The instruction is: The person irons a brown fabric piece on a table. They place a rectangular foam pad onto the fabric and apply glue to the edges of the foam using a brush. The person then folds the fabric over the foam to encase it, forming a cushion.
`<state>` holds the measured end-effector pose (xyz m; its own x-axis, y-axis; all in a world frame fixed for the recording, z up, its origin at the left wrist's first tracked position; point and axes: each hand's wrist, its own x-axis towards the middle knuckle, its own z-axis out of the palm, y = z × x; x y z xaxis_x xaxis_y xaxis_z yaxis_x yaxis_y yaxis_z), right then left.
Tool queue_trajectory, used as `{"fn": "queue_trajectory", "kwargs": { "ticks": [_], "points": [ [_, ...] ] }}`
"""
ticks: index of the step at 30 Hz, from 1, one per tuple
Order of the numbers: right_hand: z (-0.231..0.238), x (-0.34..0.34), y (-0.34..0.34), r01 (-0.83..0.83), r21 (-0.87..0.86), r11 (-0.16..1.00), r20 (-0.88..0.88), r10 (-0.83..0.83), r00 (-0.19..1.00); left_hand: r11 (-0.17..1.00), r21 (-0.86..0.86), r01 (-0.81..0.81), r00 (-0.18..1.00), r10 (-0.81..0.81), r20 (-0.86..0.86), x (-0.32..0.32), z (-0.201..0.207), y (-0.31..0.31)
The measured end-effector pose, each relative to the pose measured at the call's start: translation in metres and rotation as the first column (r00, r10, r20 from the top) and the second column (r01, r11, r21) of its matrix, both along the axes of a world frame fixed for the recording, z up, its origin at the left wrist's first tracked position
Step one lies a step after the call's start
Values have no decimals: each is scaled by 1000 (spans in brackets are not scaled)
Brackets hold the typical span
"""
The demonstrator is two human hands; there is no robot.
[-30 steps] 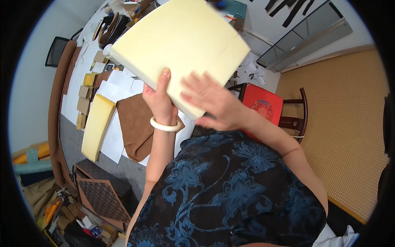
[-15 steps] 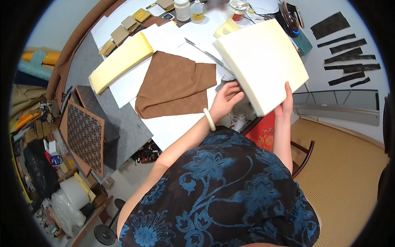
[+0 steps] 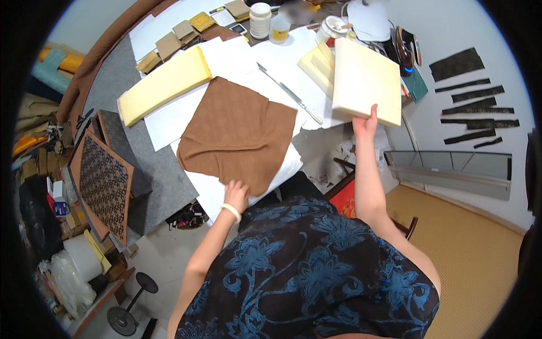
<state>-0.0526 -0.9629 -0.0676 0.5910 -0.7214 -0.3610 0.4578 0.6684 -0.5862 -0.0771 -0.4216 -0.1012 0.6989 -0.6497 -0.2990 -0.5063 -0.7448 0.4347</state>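
Observation:
My right hand point(image 3: 367, 121) grips the near edge of a thick cream foam slab point(image 3: 364, 80) and holds it over the right end of the table. My left hand point(image 3: 235, 194), with a white bangle on the wrist, rests on the near corner of a brown fabric piece point(image 3: 237, 133) that lies flat on white paper sheets point(image 3: 169, 121). A long yellow foam block point(image 3: 164, 85) lies to the left of the fabric. A metal blade tool point(image 3: 291, 94) lies on the paper between the fabric and the slab.
Smaller foam offcuts point(image 3: 316, 62) sit behind the slab, with jars point(image 3: 260, 20) and small cardboard pieces point(image 3: 169, 42) at the table's far side. A patterned brown panel point(image 3: 104, 183) leans at the left. Dark fabric strips point(image 3: 463, 101) hang on the wall; a red stool point(image 3: 344, 198) stands below.
My left hand has let go of the foam slab and come down onto the brown fabric. My right hand alone has carried the slab to the right.

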Motion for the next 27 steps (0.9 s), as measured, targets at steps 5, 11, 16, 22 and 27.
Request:
{"fn": "queue_trajectory", "kwargs": {
  "ticks": [5, 11, 16, 22, 27],
  "points": [
    [49, 6, 79, -391, 22, 920, -27, 391, 920, 494, -553, -671, 739, 389, -550, 46, 60, -62],
    [59, 61, 158, -864, -79, 498, -53, 863, 502, -458, -266, -848, 312, -27, -950, 124, 115, -143],
    [-8, 81, 72, -900, -383, 207, -524, 754, 396, -794, -371, -482, 405, 173, -898, 147, 137, -33],
    [-62, 59, -3, -885, -449, 124, -787, 414, 458, -842, -526, -122, 375, 451, -810, 163, 169, 179],
    [-27, 82, -40, -767, -641, -28, -739, -250, 626, -891, -432, -140, -80, 445, -892, 150, 137, 243]
  ]
}}
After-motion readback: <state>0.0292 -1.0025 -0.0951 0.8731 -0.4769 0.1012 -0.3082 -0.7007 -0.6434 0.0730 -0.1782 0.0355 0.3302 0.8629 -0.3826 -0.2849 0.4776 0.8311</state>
